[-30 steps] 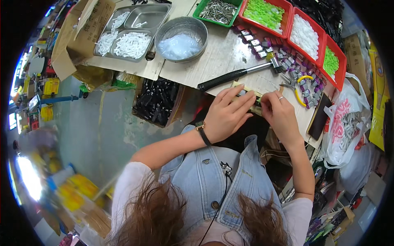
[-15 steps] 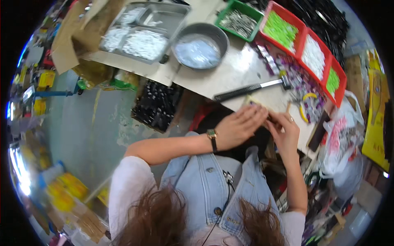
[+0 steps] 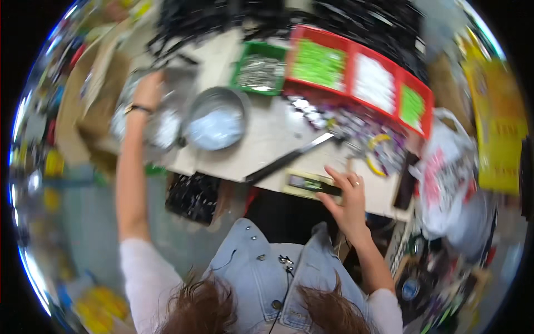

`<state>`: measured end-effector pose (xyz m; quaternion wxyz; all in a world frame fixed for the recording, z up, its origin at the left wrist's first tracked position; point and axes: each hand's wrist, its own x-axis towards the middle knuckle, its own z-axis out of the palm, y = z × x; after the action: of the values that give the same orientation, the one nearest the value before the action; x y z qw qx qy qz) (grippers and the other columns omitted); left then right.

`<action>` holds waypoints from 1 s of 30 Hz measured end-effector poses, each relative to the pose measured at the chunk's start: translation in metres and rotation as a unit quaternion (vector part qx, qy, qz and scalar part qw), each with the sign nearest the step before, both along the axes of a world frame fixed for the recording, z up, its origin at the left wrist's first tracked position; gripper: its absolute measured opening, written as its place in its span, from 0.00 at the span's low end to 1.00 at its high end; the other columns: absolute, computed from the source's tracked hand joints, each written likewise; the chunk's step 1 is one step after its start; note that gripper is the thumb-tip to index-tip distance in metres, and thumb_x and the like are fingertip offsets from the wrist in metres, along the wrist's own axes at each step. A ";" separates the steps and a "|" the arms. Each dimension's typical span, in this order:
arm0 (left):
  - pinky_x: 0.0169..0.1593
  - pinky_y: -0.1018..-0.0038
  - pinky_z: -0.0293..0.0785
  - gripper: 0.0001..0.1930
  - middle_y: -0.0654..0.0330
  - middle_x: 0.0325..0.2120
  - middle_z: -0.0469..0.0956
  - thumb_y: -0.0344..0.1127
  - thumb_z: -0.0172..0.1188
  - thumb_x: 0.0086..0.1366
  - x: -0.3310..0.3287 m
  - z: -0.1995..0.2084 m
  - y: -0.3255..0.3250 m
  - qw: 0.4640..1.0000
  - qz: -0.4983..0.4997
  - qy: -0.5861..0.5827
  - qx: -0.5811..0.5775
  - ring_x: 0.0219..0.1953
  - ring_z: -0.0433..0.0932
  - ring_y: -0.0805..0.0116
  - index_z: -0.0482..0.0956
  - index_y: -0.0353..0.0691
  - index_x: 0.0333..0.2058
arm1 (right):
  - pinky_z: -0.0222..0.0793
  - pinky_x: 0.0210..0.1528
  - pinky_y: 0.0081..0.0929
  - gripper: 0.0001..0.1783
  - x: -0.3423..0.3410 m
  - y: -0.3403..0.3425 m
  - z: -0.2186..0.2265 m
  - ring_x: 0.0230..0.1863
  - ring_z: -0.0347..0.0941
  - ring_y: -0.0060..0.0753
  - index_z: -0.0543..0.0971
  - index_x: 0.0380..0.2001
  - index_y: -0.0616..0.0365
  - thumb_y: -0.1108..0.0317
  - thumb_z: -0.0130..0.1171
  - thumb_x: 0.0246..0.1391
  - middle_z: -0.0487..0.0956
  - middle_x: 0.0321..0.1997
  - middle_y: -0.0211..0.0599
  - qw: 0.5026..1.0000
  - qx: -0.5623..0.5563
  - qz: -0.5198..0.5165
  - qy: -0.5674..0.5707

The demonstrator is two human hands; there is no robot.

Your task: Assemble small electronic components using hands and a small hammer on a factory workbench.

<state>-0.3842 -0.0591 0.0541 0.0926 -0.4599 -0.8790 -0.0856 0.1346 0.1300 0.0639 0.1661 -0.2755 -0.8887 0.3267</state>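
Observation:
My left hand [image 3: 150, 92] reaches out over the grey metal tray [image 3: 186, 75] at the far left, which has compartments of small white pieces [image 3: 166, 129]. Its fingers are smeared by motion, so I cannot tell what they hold. Near the table's front edge, my right hand [image 3: 349, 203] has thumb and index finger spread around the right end of a flat black piece [image 3: 325, 187]. That piece lies on a pale yellowish block [image 3: 295, 191]. Just left of the block, a hammer with a black handle [image 3: 275, 168] lies slanting across the table.
A round grey bowl [image 3: 245, 119] holds a bluish-white bag. Behind stand a green bin [image 3: 239, 78] of metal parts and a red divided tray [image 3: 349, 72] of green and white pieces. Yellow-handled pliers [image 3: 372, 161] lie among purple and silver bits. A plastic bag [image 3: 445, 172] hangs at right.
My left hand has left the right hand and swung far left to the metal tray. My right hand's fingers have spread, uncovering the block and black piece. The whole view has shifted.

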 end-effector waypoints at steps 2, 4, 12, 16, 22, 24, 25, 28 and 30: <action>0.41 0.56 0.72 0.10 0.46 0.31 0.79 0.30 0.59 0.49 0.003 0.013 0.010 0.994 -0.015 -0.060 -0.094 0.38 0.77 0.45 0.76 0.37 0.32 | 0.66 0.45 0.35 0.25 0.023 0.021 0.020 0.41 0.68 0.41 0.78 0.50 0.53 0.67 0.69 0.45 0.74 0.41 0.40 0.995 0.061 -0.054 0.064; 0.35 0.59 0.72 0.07 0.48 0.24 0.78 0.27 0.62 0.44 -0.014 0.002 0.009 0.984 0.032 -0.098 -0.143 0.32 0.78 0.46 0.73 0.36 0.23 | 0.67 0.42 0.32 0.20 0.057 0.070 0.045 0.37 0.70 0.37 0.79 0.47 0.56 0.67 0.66 0.49 0.76 0.37 0.40 0.968 0.152 -0.181 0.086; 0.33 0.65 0.74 0.10 0.52 0.22 0.77 0.26 0.63 0.44 -0.040 -0.018 0.035 0.978 0.002 -0.157 -0.141 0.27 0.78 0.53 0.72 0.37 0.26 | 0.73 0.39 0.38 0.21 0.271 0.329 0.011 0.35 0.80 0.46 0.83 0.32 0.66 0.56 0.64 0.46 0.82 0.30 0.51 0.877 0.049 -0.382 -0.286; 0.38 0.61 0.72 0.09 0.50 0.28 0.76 0.30 0.60 0.53 -0.052 -0.027 0.012 0.988 -0.055 -0.097 -0.109 0.34 0.77 0.51 0.71 0.37 0.32 | 0.71 0.41 0.49 0.26 0.252 0.366 -0.041 0.37 0.77 0.63 0.83 0.29 0.64 0.46 0.61 0.43 0.80 0.33 0.58 0.824 0.238 -0.326 -0.397; 0.39 0.68 0.76 0.09 0.51 0.32 0.83 0.32 0.57 0.62 -0.003 0.038 0.022 0.995 -0.001 -0.081 0.056 0.33 0.82 0.59 0.80 0.36 0.38 | 0.71 0.32 0.47 0.12 0.317 0.454 -0.094 0.29 0.79 0.48 0.82 0.25 0.56 0.61 0.53 0.51 0.80 0.26 0.53 0.824 0.305 -0.153 -0.452; 0.33 0.77 0.76 0.10 0.58 0.26 0.82 0.33 0.61 0.60 0.015 0.032 0.032 0.937 -0.056 -0.253 0.235 0.28 0.81 0.75 0.83 0.39 0.40 | 0.68 0.34 0.36 0.24 0.389 0.478 -0.043 0.29 0.76 0.36 0.84 0.36 0.57 0.48 0.64 0.45 0.81 0.28 0.49 0.831 0.189 -0.269 -0.449; 0.38 0.79 0.77 0.10 0.61 0.31 0.84 0.33 0.61 0.63 0.044 0.054 0.029 0.962 -0.052 -0.222 0.149 0.31 0.82 0.75 0.81 0.36 0.42 | 0.68 0.35 0.31 0.20 0.393 0.471 -0.048 0.30 0.72 0.32 0.83 0.38 0.58 0.54 0.64 0.48 0.82 0.33 0.40 0.904 0.104 -0.334 -0.248; 0.29 0.81 0.75 0.11 0.61 0.21 0.81 0.34 0.73 0.49 0.124 0.080 0.020 0.922 -0.055 -0.321 0.211 0.23 0.80 0.77 0.82 0.36 0.28 | 0.69 0.43 0.23 0.21 0.316 0.387 -0.023 0.41 0.74 0.28 0.76 0.49 0.62 0.63 0.62 0.54 0.79 0.48 0.37 0.910 -0.151 -0.363 0.135; 0.27 0.80 0.74 0.10 0.60 0.19 0.81 0.34 0.74 0.48 0.165 0.083 0.017 0.899 -0.038 -0.403 0.165 0.21 0.80 0.76 0.82 0.36 0.25 | 0.67 0.46 0.17 0.24 0.241 0.304 0.022 0.43 0.73 0.21 0.72 0.55 0.64 0.68 0.62 0.57 0.76 0.53 0.34 0.876 -0.231 -0.302 0.298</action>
<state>-0.2194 -0.0422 0.1373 -0.1986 -0.3968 -0.7963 -0.4110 0.3757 0.4344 0.0858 0.4449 -0.4506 -0.5702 0.5233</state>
